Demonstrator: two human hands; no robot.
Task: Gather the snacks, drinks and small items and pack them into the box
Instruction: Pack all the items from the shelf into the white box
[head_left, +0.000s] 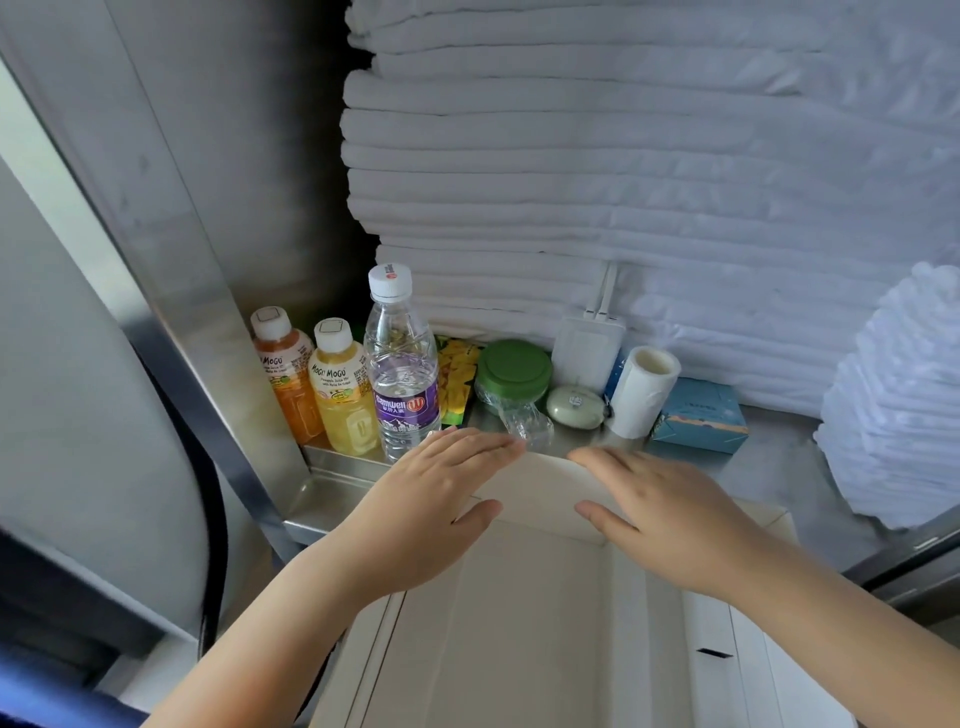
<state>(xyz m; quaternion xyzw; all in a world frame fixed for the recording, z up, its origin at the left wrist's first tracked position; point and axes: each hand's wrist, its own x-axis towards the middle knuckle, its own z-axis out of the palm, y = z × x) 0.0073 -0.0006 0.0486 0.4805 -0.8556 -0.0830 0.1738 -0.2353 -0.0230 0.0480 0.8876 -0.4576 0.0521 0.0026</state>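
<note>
An open beige cardboard box (524, 623) sits in front of me, its far flap leaning against a steel shelf. My left hand (431, 499) and my right hand (660, 512) lie flat with straight fingers on that far flap. On the shelf stand an orange Mogu Mogu bottle (285, 376), a yellow Mogu Mogu bottle (343, 387) and a clear water bottle (400, 369). Behind them are a yellow snack packet (456, 376), a green-lidded container (513, 371), a wrapped oval soap (575, 408), a white roll (643, 392), a white pouch (587, 348) and a teal box (701, 415).
The steel shelf (769, 457) has a raised lip at its left front. A tall stack of folded white towels (623, 171) fills the back. More white fabric (904, 395) bulges at the right. A metal upright (197, 291) borders the left side.
</note>
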